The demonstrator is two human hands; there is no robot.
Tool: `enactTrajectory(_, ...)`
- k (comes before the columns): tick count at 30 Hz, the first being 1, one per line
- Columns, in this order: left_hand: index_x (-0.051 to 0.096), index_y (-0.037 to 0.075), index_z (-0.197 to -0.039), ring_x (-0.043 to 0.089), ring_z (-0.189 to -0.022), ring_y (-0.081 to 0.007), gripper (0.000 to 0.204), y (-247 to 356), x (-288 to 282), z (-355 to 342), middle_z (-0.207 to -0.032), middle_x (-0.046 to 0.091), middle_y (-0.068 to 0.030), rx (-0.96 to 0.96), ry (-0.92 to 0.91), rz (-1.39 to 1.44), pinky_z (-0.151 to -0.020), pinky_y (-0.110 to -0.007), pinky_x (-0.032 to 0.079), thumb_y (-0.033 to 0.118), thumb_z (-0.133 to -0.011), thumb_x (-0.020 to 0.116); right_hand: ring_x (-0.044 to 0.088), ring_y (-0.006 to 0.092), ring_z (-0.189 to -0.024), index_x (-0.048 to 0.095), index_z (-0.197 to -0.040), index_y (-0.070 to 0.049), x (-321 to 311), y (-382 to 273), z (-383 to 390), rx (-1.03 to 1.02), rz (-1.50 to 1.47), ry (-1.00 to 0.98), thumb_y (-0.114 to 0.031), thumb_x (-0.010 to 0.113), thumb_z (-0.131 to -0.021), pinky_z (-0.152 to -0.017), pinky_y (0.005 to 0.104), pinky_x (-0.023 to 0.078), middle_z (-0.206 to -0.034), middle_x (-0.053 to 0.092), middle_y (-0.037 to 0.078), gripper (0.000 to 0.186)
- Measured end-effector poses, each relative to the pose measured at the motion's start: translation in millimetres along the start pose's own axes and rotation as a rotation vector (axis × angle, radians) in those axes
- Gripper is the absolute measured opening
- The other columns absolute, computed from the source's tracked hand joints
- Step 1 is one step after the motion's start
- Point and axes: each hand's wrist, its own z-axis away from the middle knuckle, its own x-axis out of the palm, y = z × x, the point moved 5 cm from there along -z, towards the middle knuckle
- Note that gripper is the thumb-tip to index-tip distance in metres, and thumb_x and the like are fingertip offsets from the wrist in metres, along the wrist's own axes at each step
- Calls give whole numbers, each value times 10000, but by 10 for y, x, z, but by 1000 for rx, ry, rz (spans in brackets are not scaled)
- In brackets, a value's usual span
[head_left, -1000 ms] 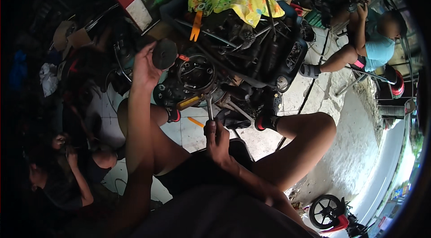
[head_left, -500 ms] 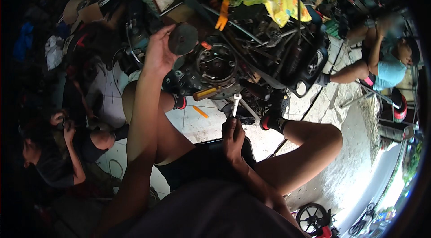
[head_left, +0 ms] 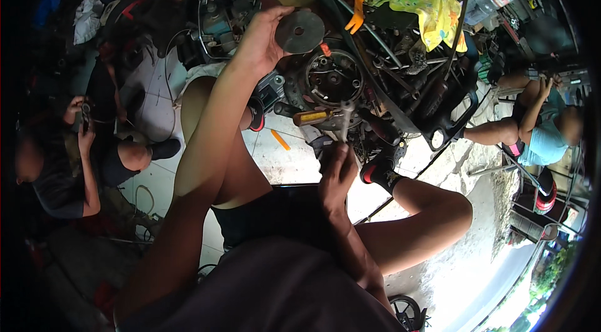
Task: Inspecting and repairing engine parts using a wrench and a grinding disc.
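My left hand (head_left: 261, 41) is raised with the fingers closed on the edge of a dark round metal disc (head_left: 300, 32) with a small centre hole. Some of those fingertips are hidden behind it. Just beyond and to the right sits a greasy engine (head_left: 333, 79), its round housing open to the parts inside. A wrench (head_left: 346, 124) points up and away from my right hand (head_left: 339, 175), which is wrapped round its lower end. The wrench is slightly blurred, and its head overlaps the engine's near edge. Left of that head, a yellow-handled screwdriver (head_left: 313, 117) lies against the engine.
A black tray (head_left: 400, 120) of greasy tools and parts lies beyond the engine, with a yellow patterned cloth (head_left: 410, 3) over it. An orange strip (head_left: 280, 140) lies on the tiled floor. Another person (head_left: 62, 169) sits at the left, and one (head_left: 543, 125) at the right.
The view has shifted, so the engine and tray appear farther right. The wrench head in my right hand has come closer to the engine. My left hand still holds the disc, now slightly higher.
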Motion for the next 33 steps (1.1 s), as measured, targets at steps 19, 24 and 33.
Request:
enactTrajectory(19, 602, 43, -979, 676, -848, -209, 252, -45, -103, -73, -907, 679, -80, -13, -30, 113, -773, -397, 559, 249, -887, 491, 324, 84, -593, 418, -772, -57, -61, 212, 132, -211, 125, 147, -307, 353, -1019, -504, 244, 272, -681, 403, -4, 357)
enactTrajectory(24, 611, 113, -927, 668, -762, -175, 255, -291, -169, -229, -849, 671, -36, -50, -14, 156, -695, -376, 557, 337, -881, 498, 351, 116, -655, 448, -837, 5, -106, 84, 80, -103, -20, 255, -287, 393, -1012, -579, 268, 312, -717, 419, 12, 344)
enactTrajectory(33, 615, 152, -899, 628, -687, -126, 252, -273, -320, -201, -803, 644, 14, -45, -10, 130, -585, -340, 538, 359, -896, 471, 484, 146, -711, 519, -929, 34, -183, 233, 162, -127, -57, 58, -267, 393, -1013, -653, 268, 406, -820, 534, 74, 337)
